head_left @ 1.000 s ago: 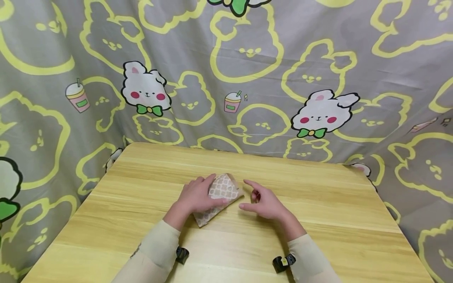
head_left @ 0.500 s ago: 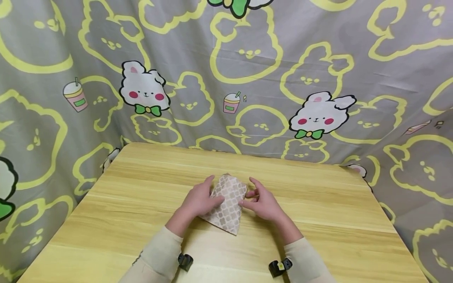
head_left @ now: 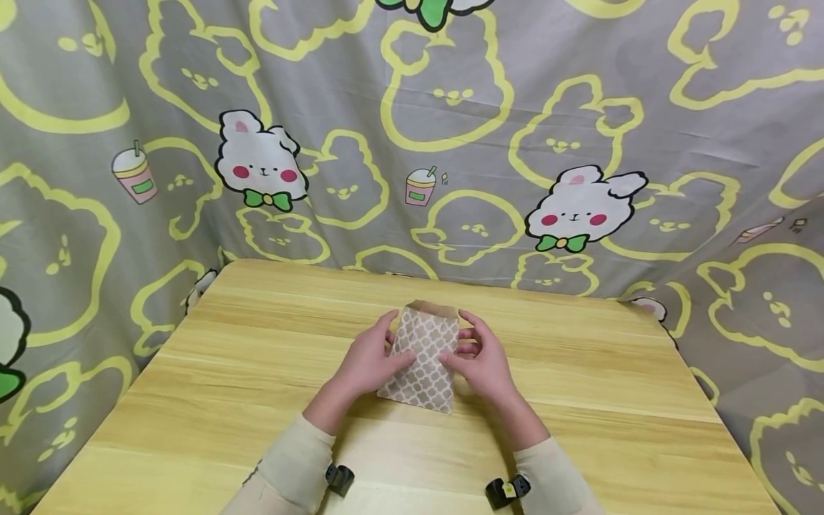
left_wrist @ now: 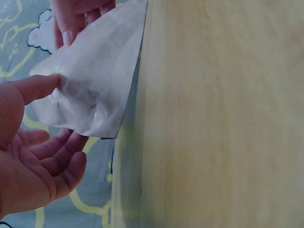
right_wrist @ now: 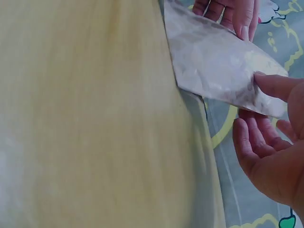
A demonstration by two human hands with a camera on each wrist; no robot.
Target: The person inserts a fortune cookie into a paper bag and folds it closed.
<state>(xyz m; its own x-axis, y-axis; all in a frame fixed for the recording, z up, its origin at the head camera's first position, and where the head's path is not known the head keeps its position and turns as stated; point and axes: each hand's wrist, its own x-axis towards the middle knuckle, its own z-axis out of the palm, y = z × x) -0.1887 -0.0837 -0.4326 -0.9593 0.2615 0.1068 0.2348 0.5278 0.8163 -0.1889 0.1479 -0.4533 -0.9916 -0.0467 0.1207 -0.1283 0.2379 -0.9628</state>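
A flat paper bag with a beige and white lattice print is held between both hands in the head view. Its plain brown strip shows at the far end. My left hand pinches the left edge, thumb on the printed face and fingers behind. On the opposite edge, my right hand pinches in the same way. In the left wrist view the paper bag looks creased beside the left thumb. The right wrist view shows the right fingers curled under the paper bag.
A wooden table lies beneath the hands. Behind it and along both sides hangs a grey curtain printed with yellow outlines and white rabbits. Black straps with small devices sit at both sleeves.
The bag has turned from a slant under the left hand to nearly straight, its brown strip now facing away. My right hand has come in from the side and taken hold of the right edge.
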